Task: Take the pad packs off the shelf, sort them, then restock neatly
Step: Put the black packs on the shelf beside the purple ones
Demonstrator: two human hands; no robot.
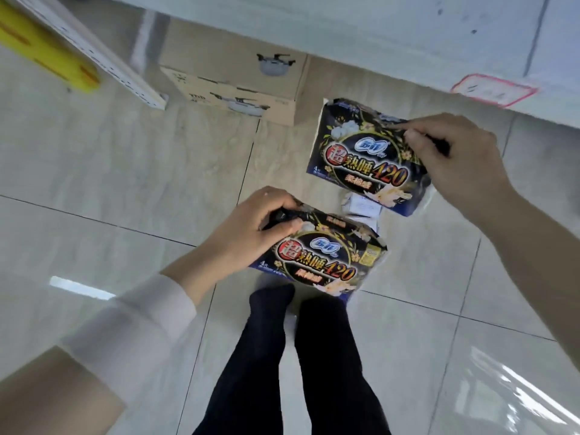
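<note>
The pad pack (361, 152) just right of the brown cardboard box (232, 73) with grey pot pictures and the second pad pack (326, 259) farther from the box are black and navy with gold flower scrolls, red-and-gold lettering and a blue-white logo. The floor (125, 183) around the box is pale beige marbled tile with dark joints; right of the box a white label (494, 89) has a red border.

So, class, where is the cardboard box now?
Head view, upper middle: the cardboard box sits on the floor, left of the pad pack in the right hand.
</note>
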